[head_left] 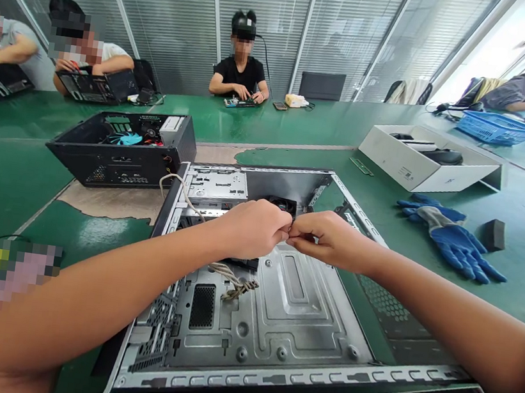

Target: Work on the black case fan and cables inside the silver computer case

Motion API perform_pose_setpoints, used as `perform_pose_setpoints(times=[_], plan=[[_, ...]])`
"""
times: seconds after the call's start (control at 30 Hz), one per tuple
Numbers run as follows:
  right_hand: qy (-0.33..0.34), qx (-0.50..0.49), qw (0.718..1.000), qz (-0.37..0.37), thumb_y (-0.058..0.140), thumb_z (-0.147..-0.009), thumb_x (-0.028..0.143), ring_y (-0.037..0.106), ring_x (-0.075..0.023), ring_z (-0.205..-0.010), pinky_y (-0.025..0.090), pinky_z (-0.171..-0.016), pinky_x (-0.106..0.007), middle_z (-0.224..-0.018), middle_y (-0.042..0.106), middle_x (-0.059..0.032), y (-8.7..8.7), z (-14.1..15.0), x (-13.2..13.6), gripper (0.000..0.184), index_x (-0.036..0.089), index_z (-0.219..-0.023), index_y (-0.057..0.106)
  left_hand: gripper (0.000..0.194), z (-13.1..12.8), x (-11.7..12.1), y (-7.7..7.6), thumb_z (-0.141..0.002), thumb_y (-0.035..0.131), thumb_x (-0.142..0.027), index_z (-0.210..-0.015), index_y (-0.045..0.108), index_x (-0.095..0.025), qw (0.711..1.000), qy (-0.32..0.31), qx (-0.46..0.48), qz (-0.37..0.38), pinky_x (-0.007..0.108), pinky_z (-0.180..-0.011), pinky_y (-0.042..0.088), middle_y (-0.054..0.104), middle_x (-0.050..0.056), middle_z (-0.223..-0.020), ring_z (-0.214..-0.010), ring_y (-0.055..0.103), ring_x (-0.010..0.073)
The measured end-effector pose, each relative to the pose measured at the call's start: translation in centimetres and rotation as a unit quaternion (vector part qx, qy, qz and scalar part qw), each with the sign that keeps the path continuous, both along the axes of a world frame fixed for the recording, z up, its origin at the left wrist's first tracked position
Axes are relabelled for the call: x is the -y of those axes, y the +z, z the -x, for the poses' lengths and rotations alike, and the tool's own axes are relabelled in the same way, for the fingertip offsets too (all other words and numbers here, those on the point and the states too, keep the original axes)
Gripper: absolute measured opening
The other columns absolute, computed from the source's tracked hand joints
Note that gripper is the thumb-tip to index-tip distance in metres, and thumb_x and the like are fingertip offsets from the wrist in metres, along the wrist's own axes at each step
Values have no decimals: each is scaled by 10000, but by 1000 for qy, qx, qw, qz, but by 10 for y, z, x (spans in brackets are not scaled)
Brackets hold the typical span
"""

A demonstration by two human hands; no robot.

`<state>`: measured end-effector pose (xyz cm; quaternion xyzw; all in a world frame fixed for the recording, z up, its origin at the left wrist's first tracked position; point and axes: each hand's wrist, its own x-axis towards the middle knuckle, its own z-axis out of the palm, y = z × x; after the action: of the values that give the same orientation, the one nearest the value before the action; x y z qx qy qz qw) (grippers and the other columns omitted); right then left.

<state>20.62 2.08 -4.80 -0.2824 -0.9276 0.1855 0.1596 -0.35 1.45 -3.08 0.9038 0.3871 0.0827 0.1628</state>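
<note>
An open metal computer case (pixel 293 291) lies flat in front of me, its bare inner panel facing up. Over its far half my left hand (pixel 256 226) and my right hand (pixel 329 239) meet fingertip to fingertip, both closed in a pinch. Whatever they hold is too small or hidden to make out. Just behind the fingers, a black part that looks like a fan (pixel 283 206) is partly covered. A silver drive bay (pixel 216 184) fills the far left corner. Tied beige cables (pixel 236 283) lie on the panel below my left wrist.
A second black computer case (pixel 122 162) stands beyond on the left, on brown cardboard (pixel 111 202). On the right are blue gloves (pixel 455 238), a small dark block (pixel 493 234), a white box (pixel 425 169) and a blue basket (pixel 501 129). Several people work around the green table (pixel 301 124).
</note>
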Motion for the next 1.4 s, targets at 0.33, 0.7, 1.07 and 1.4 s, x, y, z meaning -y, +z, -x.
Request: perform_pose_setpoints(times=[0.33,0.7,1.07,1.4], plan=[[11,9,999,34,424,-977,317,488,-106,-625,376,-609,-258,-734,623,-20,2,2,1,300,165,-804,616,162,3,-4,-3,-859,510,-244,-817,653,-181,999,-21,38,-9,290,-619,350,675,47,-761,-676,557,156],[11,-15,1000,22,485,-958,297,512,-106,-624,383,-628,-260,-712,625,-5,2,-1,-2,244,180,-802,631,204,1,-3,1,-880,516,-292,-850,684,-181,999,11,26,30,287,-597,328,657,40,-734,-630,517,139],[-37,1,994,99,442,-946,281,521,-109,-554,373,-583,-257,-622,612,10,5,3,4,214,196,-770,528,153,2,-4,1,-862,551,-259,-835,671,-169,997,10,63,46,268,-585,333,642,16,-694,-595,492,115],[-53,31,992,110,448,-920,269,452,-112,-603,339,-606,-263,-681,567,12,4,4,3,171,197,-779,511,159,3,-4,2,-864,541,-261,-834,667,-168,998,7,42,41,269,-563,308,628,17,-674,-575,470,115]])
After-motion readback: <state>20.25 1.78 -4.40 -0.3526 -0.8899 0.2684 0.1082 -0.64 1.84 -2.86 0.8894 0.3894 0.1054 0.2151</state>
